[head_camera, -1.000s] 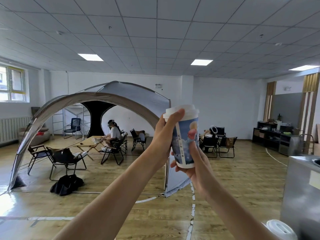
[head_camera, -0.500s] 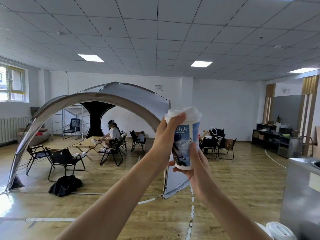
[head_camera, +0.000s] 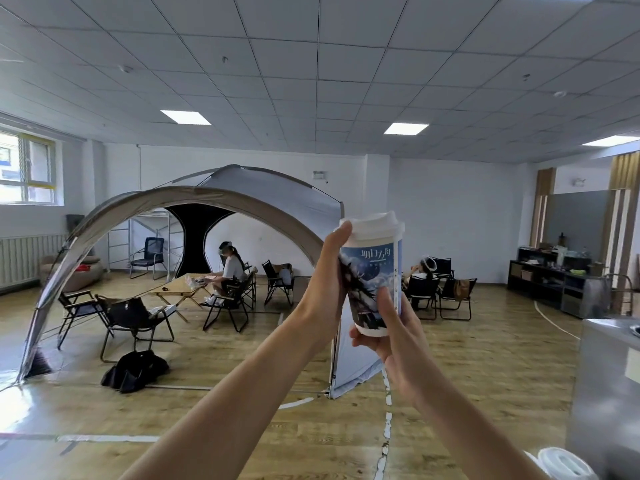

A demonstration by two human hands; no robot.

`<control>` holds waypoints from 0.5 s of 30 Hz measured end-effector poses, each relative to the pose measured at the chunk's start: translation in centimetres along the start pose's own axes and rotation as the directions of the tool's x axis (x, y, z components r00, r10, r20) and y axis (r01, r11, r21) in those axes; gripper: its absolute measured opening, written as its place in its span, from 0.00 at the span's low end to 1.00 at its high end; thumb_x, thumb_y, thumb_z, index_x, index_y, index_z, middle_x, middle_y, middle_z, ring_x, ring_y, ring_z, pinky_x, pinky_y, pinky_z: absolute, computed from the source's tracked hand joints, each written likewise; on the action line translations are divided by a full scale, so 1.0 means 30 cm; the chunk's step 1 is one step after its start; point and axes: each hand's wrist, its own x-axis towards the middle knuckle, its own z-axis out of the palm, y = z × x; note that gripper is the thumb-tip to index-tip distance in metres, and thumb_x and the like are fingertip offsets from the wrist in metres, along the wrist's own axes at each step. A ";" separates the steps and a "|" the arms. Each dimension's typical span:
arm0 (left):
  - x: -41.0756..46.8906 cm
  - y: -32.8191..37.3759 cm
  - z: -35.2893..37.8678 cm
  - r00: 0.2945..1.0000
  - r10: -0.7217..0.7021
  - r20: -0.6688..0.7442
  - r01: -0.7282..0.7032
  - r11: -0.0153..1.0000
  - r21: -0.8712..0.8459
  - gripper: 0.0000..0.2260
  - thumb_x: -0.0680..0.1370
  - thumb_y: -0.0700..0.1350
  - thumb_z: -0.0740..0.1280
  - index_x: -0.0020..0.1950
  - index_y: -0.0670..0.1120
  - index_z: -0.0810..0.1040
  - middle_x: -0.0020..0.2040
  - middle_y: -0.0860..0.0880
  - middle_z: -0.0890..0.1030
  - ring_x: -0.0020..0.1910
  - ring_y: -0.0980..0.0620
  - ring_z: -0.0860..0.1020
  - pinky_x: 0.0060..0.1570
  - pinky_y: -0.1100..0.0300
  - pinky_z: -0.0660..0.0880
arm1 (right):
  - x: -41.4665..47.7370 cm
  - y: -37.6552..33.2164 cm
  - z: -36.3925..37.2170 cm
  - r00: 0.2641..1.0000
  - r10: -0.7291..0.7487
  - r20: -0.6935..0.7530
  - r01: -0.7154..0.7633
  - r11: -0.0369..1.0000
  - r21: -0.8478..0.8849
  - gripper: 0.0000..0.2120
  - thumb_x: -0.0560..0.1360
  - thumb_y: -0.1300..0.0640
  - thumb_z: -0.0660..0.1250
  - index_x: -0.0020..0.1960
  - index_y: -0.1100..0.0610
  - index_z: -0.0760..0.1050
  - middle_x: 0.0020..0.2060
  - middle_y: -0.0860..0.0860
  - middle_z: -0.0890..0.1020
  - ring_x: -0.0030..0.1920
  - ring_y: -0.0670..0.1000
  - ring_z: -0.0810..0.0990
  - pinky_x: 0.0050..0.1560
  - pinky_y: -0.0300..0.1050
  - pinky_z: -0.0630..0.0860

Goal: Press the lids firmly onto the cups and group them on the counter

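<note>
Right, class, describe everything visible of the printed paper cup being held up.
The tall paper cup, printed with blue-and-white artwork and white characters, wears a white domed plastic lid. It is held aloft, near upright. The left hand grips its side, thumb at the lid's rim; the right hand cradles its base, thumb on the front.

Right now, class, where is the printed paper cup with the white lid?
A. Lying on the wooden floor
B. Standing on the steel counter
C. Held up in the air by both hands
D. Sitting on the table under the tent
C: the cup, with its lid on, is held up in front of the camera. The left hand grips its side and the right hand cradles its base.
</note>
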 end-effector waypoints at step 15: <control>0.028 -0.014 -0.006 0.999 0.006 -0.052 -0.002 0.998 0.063 0.43 0.64 0.67 0.74 0.72 0.44 0.74 0.63 0.40 0.83 0.62 0.39 0.82 0.69 0.39 0.74 | -0.003 -0.012 -0.026 0.983 0.140 0.116 -0.149 0.986 0.070 0.42 0.66 0.28 0.67 0.67 0.59 0.74 0.45 0.62 0.83 0.33 0.56 0.80 0.33 0.47 0.80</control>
